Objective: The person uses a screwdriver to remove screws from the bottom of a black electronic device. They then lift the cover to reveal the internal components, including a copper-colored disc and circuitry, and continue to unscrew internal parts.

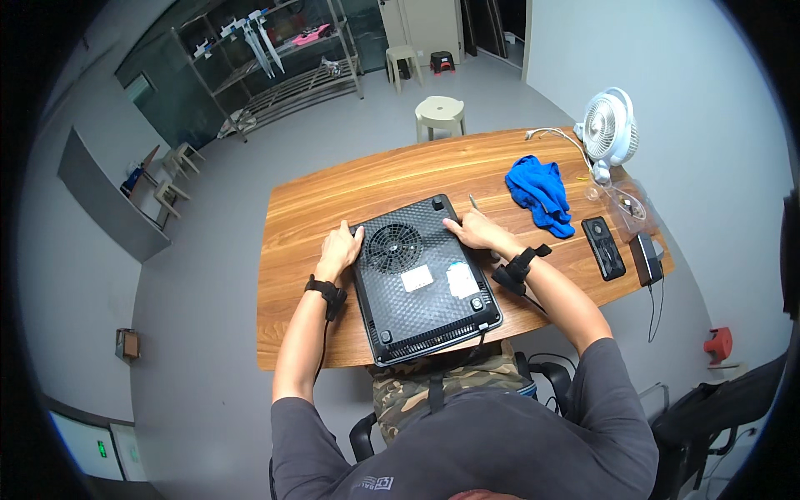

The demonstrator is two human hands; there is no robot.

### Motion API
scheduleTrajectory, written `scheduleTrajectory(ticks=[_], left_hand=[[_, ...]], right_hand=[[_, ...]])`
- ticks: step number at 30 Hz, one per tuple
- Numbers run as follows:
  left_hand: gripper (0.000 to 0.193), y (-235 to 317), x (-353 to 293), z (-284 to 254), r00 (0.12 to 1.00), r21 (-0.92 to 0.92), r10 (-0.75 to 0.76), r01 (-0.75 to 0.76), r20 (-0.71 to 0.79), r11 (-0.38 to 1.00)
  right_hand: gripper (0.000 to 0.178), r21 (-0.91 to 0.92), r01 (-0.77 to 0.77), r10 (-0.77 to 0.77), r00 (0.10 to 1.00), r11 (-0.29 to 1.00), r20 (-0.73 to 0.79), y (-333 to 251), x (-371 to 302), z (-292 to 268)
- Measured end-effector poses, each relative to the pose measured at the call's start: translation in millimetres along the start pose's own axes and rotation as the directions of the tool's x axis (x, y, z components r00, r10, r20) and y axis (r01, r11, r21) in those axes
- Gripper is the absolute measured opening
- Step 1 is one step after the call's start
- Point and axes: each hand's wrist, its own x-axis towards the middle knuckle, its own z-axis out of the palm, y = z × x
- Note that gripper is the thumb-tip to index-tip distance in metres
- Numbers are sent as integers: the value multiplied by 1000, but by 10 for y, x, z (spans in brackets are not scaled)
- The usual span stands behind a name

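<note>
A black induction cooker [387, 287] lies bottom side up at the near edge of the wooden table [308, 208]. Its round fan grille, rubber feet and pale labels face upward, and a cord leaves its near edge. At its left edge, my left hand [340, 248] is closed on the rim, with the thumb on top. My right hand [475, 229] grips the far part of the right edge, its thumb on the underside and its other fingers partly hidden. Just beyond that hand a thin grey piece [473, 202] sticks out, too small to name.
On the table's right side are a crumpled blue cloth [540, 193], a white fan [607, 133] with its cable, a black rectangular case [603, 248] and a black box-shaped device [646, 260]. A cream stool [440, 111] stands behind the table.
</note>
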Motion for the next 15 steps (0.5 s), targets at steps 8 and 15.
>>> scheduleTrajectory(ticks=[8, 15], left_hand=[[58, -157, 62, 68, 997, -172, 57, -67, -58, 983], [56, -110, 47, -42, 998, -198, 54, -61, -38, 978]], right_hand=[[75, 44, -10, 12, 998, 999, -54, 95, 152, 193], [67, 78, -43, 48, 997, 996, -67, -87, 84, 63]])
